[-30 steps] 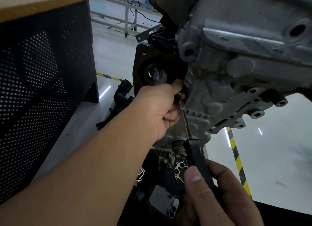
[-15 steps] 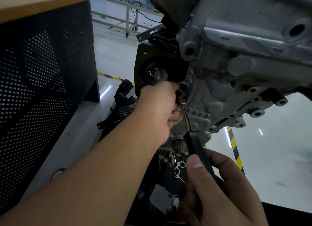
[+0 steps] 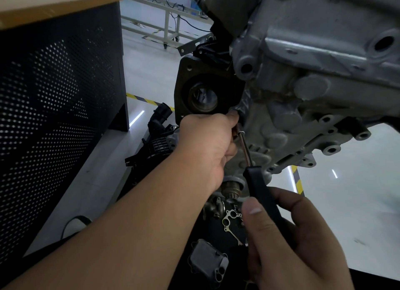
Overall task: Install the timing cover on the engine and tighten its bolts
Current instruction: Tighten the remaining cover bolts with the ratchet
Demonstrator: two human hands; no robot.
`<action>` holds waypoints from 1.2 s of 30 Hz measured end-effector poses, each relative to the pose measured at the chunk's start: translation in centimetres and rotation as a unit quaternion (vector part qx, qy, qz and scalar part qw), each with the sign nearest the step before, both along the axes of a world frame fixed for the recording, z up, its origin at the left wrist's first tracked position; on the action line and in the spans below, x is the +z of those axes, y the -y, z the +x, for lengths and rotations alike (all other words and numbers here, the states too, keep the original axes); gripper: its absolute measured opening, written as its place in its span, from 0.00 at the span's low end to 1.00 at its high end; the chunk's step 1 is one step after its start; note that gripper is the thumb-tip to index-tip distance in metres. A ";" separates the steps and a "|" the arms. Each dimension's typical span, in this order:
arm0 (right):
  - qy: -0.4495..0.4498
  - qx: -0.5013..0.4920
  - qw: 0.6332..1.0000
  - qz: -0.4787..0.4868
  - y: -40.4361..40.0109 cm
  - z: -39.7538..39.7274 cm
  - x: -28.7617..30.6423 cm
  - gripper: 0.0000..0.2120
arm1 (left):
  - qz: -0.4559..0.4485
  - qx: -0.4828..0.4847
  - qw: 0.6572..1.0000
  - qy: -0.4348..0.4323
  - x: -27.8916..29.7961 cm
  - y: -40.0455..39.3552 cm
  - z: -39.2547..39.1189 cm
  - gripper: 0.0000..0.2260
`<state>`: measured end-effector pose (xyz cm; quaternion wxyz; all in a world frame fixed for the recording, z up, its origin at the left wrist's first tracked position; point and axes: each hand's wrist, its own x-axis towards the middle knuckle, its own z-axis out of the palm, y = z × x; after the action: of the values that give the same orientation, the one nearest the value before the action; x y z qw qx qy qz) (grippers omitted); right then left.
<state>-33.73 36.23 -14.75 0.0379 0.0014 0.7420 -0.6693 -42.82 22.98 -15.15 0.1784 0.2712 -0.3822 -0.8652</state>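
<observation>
A grey cast timing cover [image 3: 287, 125] sits against the engine [image 3: 324, 41] that fills the upper right. A ratchet wrench [image 3: 257, 181] with a chrome shaft and black handle points up at the cover's left edge. My right hand [image 3: 290, 242] grips the black handle from below. My left hand [image 3: 207, 147] reaches up and its fingers curl around the wrench head at the bolt, which they hide. A dark flange with a round opening [image 3: 203, 95] lies just above my left hand.
A black perforated cabinet [image 3: 54, 116] with a wooden top stands close on the left. Loose parts lie below the engine: a black plastic part [image 3: 158, 142], a metal gasket [image 3: 231, 219] and a small grey cover [image 3: 207, 261]. Pale floor with yellow-black tape [image 3: 297, 179] spreads behind.
The wrench handle and my right hand have swung slightly up and left. My left hand has stayed at the wrench head and shifted a little upward.
</observation>
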 end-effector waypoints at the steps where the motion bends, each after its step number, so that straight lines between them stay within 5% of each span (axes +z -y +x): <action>1: -0.014 0.008 1.000 0.020 -0.1 -0.1 0.0 0.09 | 0.004 0.002 1.000 0.003 0.0 0.0 0.0 0.05; 5: -0.143 0.031 0.976 0.162 -0.4 -0.2 -0.2 0.08 | 0.015 0.013 1.000 0.014 -0.1 0.3 -0.2 0.06; 10: -0.290 0.094 0.872 0.384 -1.3 -0.6 1.0 0.17 | 0.044 -0.019 0.999 0.013 -0.2 0.5 0.0 0.05; 14: -0.329 0.100 0.820 0.458 -1.6 -0.9 2.8 0.12 | 0.084 -0.032 0.996 0.010 0.5 0.3 0.0 0.03; 19: -0.225 0.157 0.869 0.413 -1.1 -0.6 3.9 0.10 | 0.086 -0.041 0.995 0.025 1.1 0.4 -0.2 0.05; 23: -0.018 0.119 0.990 0.078 -1.0 -0.7 3.0 0.04 | 0.046 -0.052 0.996 0.050 1.5 0.8 0.0 0.06; 26: 0.167 0.126 0.964 -0.166 -1.1 -0.6 2.2 0.05 | -0.008 -0.040 0.997 0.071 1.9 0.7 -0.2 0.06; 28: 0.211 0.141 0.938 -0.238 -1.3 -0.7 1.4 0.06 | -0.054 -0.017 0.996 0.076 1.9 0.5 -0.3 0.06; 31: 0.140 0.123 0.964 -0.192 -1.3 -0.9 -0.2 0.06 | -0.088 0.003 0.992 0.086 1.8 0.1 -0.4 0.07; 33: -0.015 0.103 0.994 -0.036 -1.1 -1.0 -1.3 0.06 | -0.084 0.007 0.993 0.083 1.8 0.1 -0.3 0.07; 36: -0.168 0.071 0.967 0.176 -0.8 -0.3 -1.9 0.08 | -0.069 -0.009 0.994 0.080 2.2 0.1 0.4 0.06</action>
<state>-34.02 36.99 -16.69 -0.0406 -0.1575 0.8423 -0.5139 -42.44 22.91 -12.99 0.1573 0.3232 -0.4562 -0.8140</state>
